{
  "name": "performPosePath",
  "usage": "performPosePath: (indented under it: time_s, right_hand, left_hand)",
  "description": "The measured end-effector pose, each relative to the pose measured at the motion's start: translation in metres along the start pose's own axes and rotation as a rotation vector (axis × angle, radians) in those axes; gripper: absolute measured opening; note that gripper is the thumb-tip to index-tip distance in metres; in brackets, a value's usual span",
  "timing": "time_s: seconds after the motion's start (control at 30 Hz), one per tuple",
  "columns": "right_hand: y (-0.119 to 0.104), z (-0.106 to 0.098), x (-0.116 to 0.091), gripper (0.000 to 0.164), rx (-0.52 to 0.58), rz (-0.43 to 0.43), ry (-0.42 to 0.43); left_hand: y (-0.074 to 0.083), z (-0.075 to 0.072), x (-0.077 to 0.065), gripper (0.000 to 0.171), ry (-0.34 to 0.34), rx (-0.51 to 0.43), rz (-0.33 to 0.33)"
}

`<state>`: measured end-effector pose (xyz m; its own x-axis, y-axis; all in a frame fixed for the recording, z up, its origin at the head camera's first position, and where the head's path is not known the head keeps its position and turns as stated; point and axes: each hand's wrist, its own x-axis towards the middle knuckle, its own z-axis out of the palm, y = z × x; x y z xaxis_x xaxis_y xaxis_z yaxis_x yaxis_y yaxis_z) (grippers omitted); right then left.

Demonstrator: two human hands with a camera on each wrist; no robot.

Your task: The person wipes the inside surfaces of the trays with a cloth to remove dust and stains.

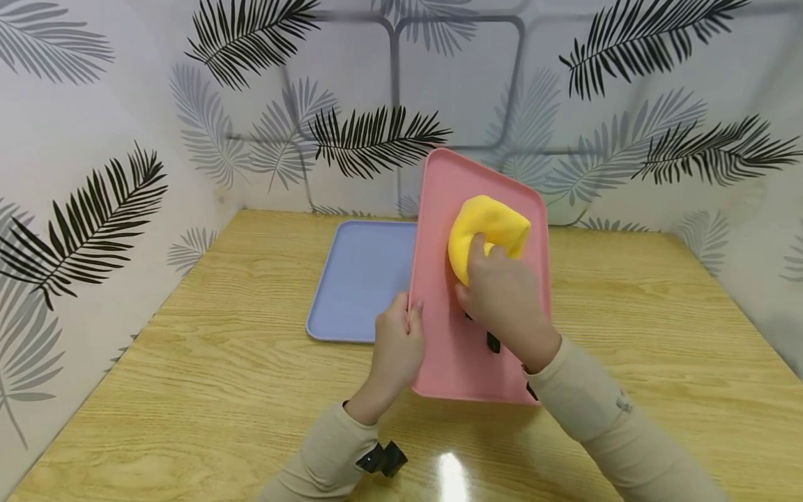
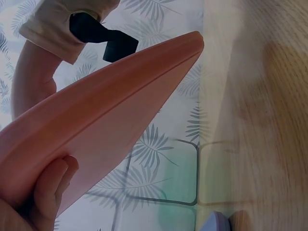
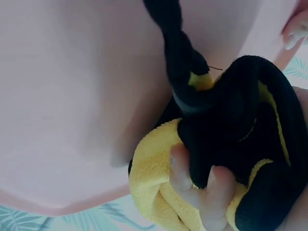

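Note:
My left hand (image 1: 399, 343) grips the left edge of a pink tray (image 1: 442, 355), which is tilted up with its inner face toward me. In the left wrist view, fingertips (image 2: 57, 178) curl over the tray's side (image 2: 110, 110). My right hand (image 1: 507, 296) holds a bunched cloth (image 1: 483, 213) over the tray's face. The cloth is yellow on one side and black on the other; a black end hangs below the hand. The right wrist view shows fingers (image 3: 219, 192) wrapped into the cloth's folds (image 3: 231, 120), close to the pink surface.
A blue tray (image 1: 354, 296) lies flat on the wooden table (image 1: 207, 390), partly hidden behind the pink one. A leaf-patterned wall (image 1: 351, 63) stands behind the table and at its sides. Black straps (image 1: 381, 460) sit around the wrists.

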<state>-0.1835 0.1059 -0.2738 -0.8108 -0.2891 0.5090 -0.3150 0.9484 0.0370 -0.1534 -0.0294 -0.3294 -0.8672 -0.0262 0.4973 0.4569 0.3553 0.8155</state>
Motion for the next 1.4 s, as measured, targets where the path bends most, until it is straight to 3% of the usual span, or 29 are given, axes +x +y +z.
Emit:
performPosePath:
  time_s: [0.4, 0.57, 0.9, 1.4]
  right_hand:
    - [-0.015, 0.0, -0.001, 0.051, 0.003, -0.139, 0.166]
    - [-0.014, 0.001, -0.002, 0.05, -0.021, -0.174, 0.199]
    - [-0.006, 0.005, -0.008, 0.051, -0.055, -0.16, 0.113]
    - [0.009, 0.01, -0.014, 0.054, -0.061, -0.077, 0.059]
  left_hand:
    - [-0.001, 0.003, -0.001, 0.014, -0.019, -0.026, -0.004]
    - [-0.002, 0.001, 0.001, 0.015, -0.029, -0.039, -0.024]
    - [-0.005, -0.001, 0.004, 0.015, -0.003, -0.012, -0.032]
    - [-0.005, -0.008, 0.007, 0.012, 0.039, -0.024, -0.049]
